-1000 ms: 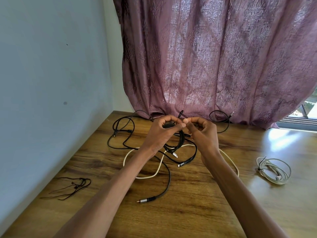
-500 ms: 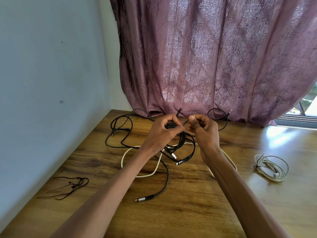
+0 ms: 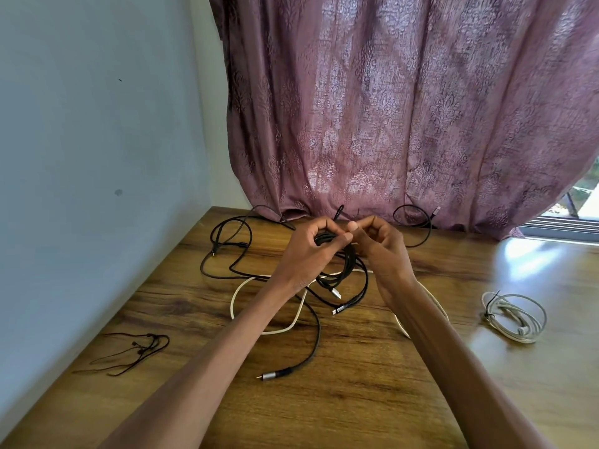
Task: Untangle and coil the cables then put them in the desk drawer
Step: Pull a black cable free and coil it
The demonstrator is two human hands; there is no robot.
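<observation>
**Coiling in progress, most cables still loose**

Left hand (image 3: 308, 251) grips a partly wound black cable coil (image 3: 343, 264); right hand (image 3: 382, 244) pinches its strand. One white coil (image 3: 515, 317) lies tied on the tabletop (image 3: 356, 400). Black tangle (image 3: 227, 251), cream cable (image 3: 256, 319), thin cord (image 3: 136, 350) remain. Drawer unseen.

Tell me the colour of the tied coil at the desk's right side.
The tied coil is white, in the head view.

curtain (image 3: 405, 108): mauve, patterned, hangs to the surface's far edge | wall (image 3: 97, 140): pale blue, at left | surface (image 3: 356, 400): wood-grain, glossy | window (image 3: 583, 202): bright sliver, far right behind the curtain
</observation>
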